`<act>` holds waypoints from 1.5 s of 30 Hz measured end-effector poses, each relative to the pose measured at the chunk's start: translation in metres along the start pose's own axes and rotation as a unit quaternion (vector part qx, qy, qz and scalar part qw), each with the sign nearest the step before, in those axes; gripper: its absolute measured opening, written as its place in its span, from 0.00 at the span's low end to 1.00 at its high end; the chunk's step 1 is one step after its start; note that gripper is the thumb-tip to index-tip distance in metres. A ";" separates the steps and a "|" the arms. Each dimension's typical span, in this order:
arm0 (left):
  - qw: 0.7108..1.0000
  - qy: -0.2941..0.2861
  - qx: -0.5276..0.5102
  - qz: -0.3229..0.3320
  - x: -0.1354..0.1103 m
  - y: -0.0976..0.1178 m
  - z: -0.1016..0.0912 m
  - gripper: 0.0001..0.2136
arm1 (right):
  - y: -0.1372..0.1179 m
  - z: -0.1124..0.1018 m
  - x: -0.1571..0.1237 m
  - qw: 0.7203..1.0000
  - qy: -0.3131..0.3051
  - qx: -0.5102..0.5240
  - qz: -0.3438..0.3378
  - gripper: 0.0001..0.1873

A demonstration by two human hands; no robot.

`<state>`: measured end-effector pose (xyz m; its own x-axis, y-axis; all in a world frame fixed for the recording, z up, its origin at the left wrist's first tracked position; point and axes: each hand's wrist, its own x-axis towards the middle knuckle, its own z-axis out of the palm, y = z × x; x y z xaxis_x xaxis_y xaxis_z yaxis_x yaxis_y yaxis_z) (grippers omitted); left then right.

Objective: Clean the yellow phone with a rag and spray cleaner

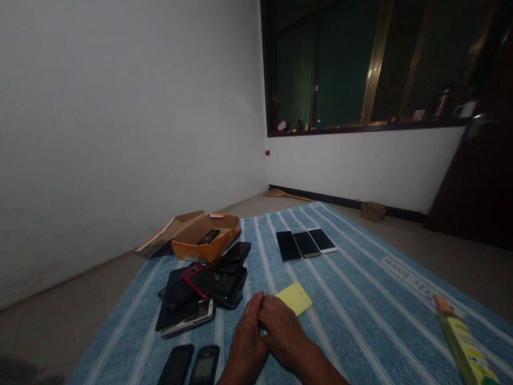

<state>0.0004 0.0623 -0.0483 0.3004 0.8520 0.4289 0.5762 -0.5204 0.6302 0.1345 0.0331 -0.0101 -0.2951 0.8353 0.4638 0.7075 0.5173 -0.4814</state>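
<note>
A flat yellow phone [295,299], perhaps in a case, shows its far end, with a small dark dot near the top corner. My right hand [284,327] is curled over its near end, closed. Against it lies my left hand [249,332], fingers pressed together and meeting the right fingers; a sliver of yellow-green shows between the two palms. The rest of the phone is hidden by my hands. Left of them is a pile of old phones, with a pink-framed phone [199,280] on top. Two dark keypad phones [205,364] lie nearer to me.
Three phones [306,244] lie side by side farther back on the blue striped cloth [352,299]. An open orange box [192,250] with a phone inside stands back left. A yellow-green tube-like pack [465,342] lies at right. White walls and a window ledge [360,129] stand beyond.
</note>
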 end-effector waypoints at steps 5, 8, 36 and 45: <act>1.000 0.022 0.011 -0.009 -0.002 -0.004 0.005 0.32 | -0.004 -0.005 0.000 1.000 -0.012 -0.009 0.024 0.11; 0.999 0.026 0.018 -0.006 -0.003 -0.005 0.007 0.31 | -0.004 -0.005 0.000 1.000 -0.008 -0.008 0.023 0.12; 0.996 -0.012 0.084 0.035 0.001 0.002 -0.001 0.28 | 0.017 -0.007 -0.004 0.994 0.041 -0.042 0.090 0.07; 0.995 -0.055 0.085 -0.003 0.002 0.013 -0.011 0.30 | 0.037 -0.018 -0.009 0.985 0.059 -0.078 0.145 0.17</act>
<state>0.0001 0.0571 -0.0321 0.3731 0.8609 0.3461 0.6957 -0.5063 0.5096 0.1753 0.0415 -0.0189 0.0041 0.9114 0.4116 0.8434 0.2180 -0.4911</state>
